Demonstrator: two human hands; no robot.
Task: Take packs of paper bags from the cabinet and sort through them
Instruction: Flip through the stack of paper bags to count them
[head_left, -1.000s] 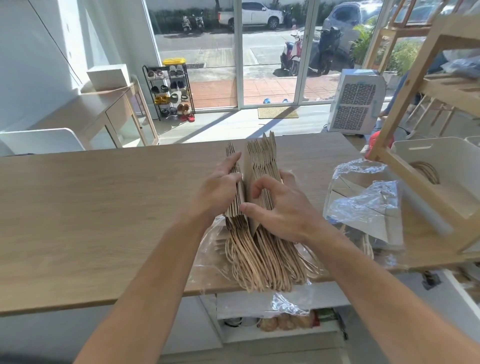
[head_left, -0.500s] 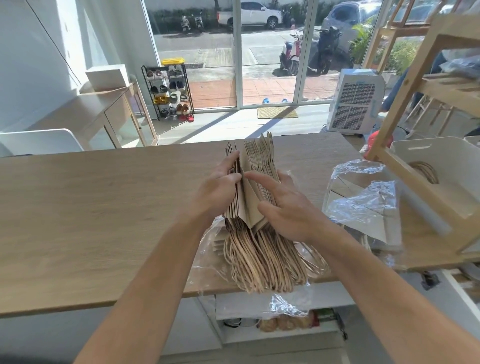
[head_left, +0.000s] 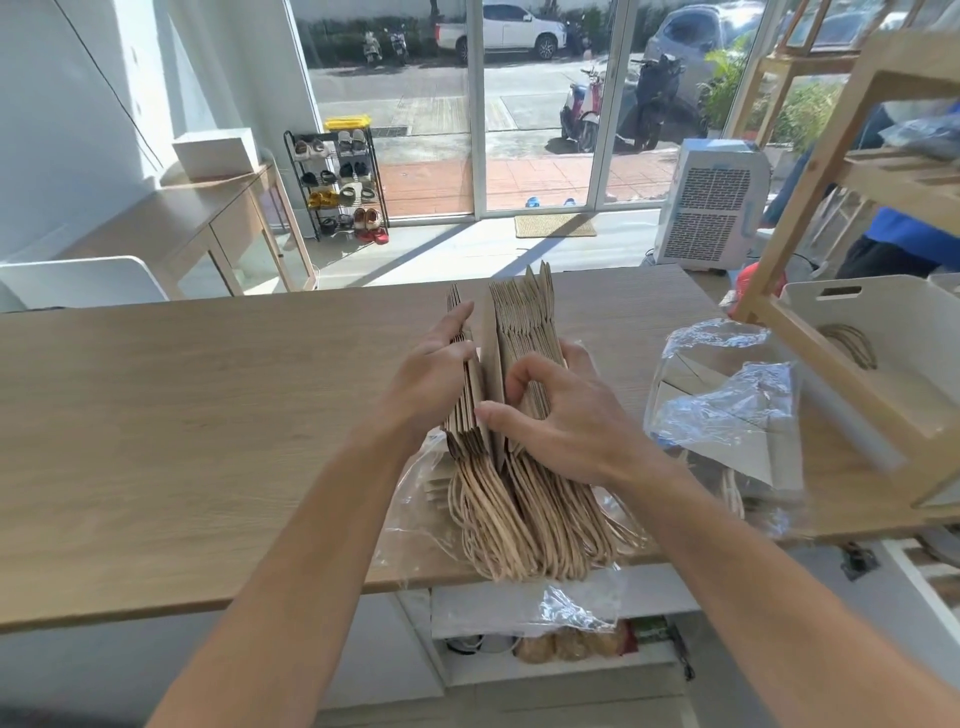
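At twelve o'clock on the wooden table (head_left: 156, 415), upright brown paper bags (head_left: 524, 332), long axis running away: left hand (head_left: 431, 379) grips one portion, right hand (head_left: 566, 415) nearer, pinching the divider bag.

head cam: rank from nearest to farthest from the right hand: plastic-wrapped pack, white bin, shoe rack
1. plastic-wrapped pack, on the table just right of the right hand.
2. white bin, farther right, in the wooden shelf.
3. shoe rack, far left, by the glass doors.

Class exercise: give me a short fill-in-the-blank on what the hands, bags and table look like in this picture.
1. The stack of paper bags stands on a ____ table.
2. The bags' handles point toward the ____.
3. The left hand and right hand both hold the ____.

Missing words: wooden; person; bags
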